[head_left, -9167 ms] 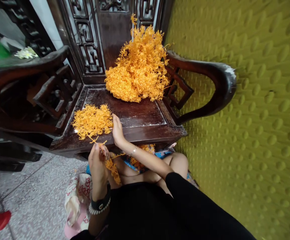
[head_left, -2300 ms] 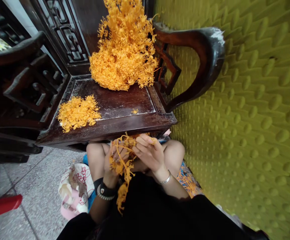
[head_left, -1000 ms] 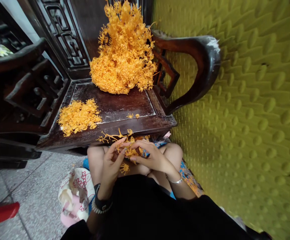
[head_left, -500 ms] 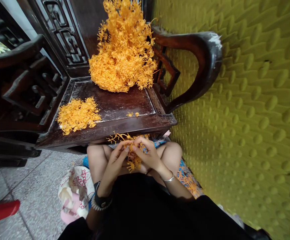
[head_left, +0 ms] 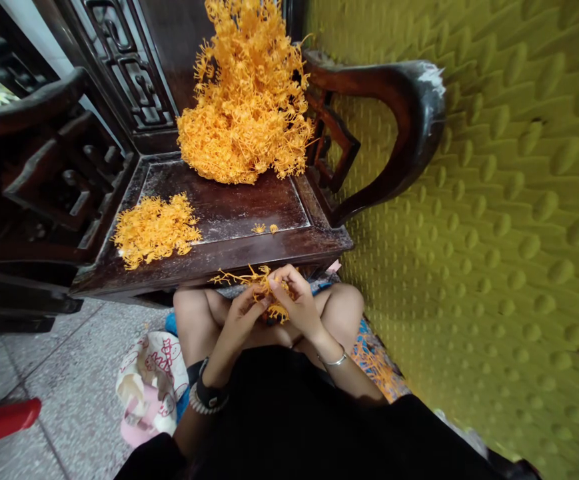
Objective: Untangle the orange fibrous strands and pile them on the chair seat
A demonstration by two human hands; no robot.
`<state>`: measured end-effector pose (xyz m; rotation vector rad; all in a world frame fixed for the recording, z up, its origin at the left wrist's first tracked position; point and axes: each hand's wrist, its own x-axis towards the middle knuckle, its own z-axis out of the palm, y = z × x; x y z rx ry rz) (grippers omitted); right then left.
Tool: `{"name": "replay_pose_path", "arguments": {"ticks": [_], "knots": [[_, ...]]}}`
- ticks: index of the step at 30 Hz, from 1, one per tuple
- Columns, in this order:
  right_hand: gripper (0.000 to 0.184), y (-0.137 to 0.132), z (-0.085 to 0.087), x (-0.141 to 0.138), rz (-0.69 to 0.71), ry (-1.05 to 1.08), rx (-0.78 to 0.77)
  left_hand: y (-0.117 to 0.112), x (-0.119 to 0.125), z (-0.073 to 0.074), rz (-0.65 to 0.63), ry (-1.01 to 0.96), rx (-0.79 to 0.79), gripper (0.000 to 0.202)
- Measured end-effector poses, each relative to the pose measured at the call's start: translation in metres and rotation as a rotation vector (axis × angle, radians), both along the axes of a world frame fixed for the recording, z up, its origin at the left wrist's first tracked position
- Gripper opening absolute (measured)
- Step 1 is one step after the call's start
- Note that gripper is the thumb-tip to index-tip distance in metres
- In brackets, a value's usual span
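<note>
In front of the chair's edge, over my crossed legs, my left hand (head_left: 242, 315) and my right hand (head_left: 299, 303) are close together. Both have their fingers pinched on an orange plastic flower sprig (head_left: 279, 312). Its thin branched stem sticks out to the left past my fingers, and curled petals hang below them. The fingertips hide its middle. On the chair seat (head_left: 234, 207) lies a small heap of loose orange flower pieces (head_left: 156, 230). Behind it rises a tall pile of orange sprigs (head_left: 249, 100). Two single pieces (head_left: 259, 228) lie near the seat's front edge.
A curved wooden armrest (head_left: 404, 120) bounds the right side, beside a yellow-green padded wall (head_left: 519, 233). On the floor at the left sits a white and pink bag (head_left: 152, 380). A red plastic leg (head_left: 4, 423) is at the far left. Orange scraps (head_left: 376, 363) lie by my right knee.
My right hand has risen slightly and my left hand has dropped a little and turned. The hanging petals have moved up and to the right. The heaps on the chair look the same.
</note>
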<state>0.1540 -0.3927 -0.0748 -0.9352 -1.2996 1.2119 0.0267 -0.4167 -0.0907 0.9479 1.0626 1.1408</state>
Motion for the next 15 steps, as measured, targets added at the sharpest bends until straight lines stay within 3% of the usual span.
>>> {"name": "replay_pose_path", "arguments": {"ticks": [6,11,15], "knots": [[0.023,0.003,0.003,0.007,0.097,0.054,-0.031,-0.003,0.01,0.002,0.069,-0.167,-0.055,0.025],[0.024,0.009,0.007,0.023,0.191,-0.054,-0.011,-0.003,0.002,0.005,0.113,0.003,0.013,0.018],[0.015,0.014,0.017,0.032,0.291,-0.284,0.103,-0.003,-0.006,0.008,0.077,0.182,0.2,0.014]]}}
